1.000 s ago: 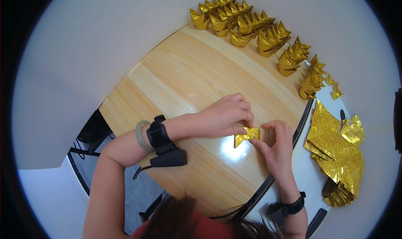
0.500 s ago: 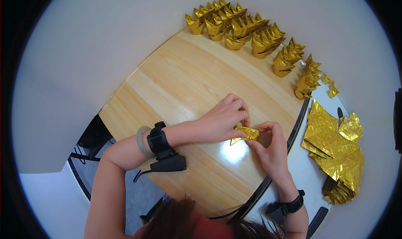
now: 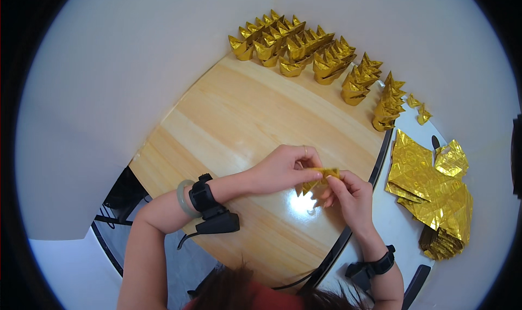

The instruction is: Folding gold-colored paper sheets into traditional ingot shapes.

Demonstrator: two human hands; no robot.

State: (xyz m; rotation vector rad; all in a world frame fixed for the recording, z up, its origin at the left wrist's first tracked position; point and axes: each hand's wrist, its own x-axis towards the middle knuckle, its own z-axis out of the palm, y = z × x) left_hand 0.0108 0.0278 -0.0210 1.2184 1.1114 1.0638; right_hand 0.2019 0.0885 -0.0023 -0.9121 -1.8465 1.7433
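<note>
Between my two hands, above the wooden table, is a small piece of folded gold foil paper [image 3: 330, 172]. My left hand [image 3: 288, 168] pinches its left side between thumb and fingers. From the other side my right hand [image 3: 350, 195] grips it, thumb on top and fingers curled beneath. Pointed corners of the paper stick out below my left fingers, and part of it is hidden by both hands. A stack of unfolded gold foil sheets [image 3: 429, 188] lies to the right of my right hand.
Rows of folded gold paper ingots [image 3: 326, 63] line the far edge of the wooden table [image 3: 234, 120]. Two small gold pieces [image 3: 423, 115] lie on the white side surface [image 3: 383, 223] at the right. Pale walls close in behind. A dark edge strip separates the two surfaces.
The folded paper has been lifted and tilted, and its shape has opened somewhat. My right fingers have moved beneath it. The whole view has shifted slightly.
</note>
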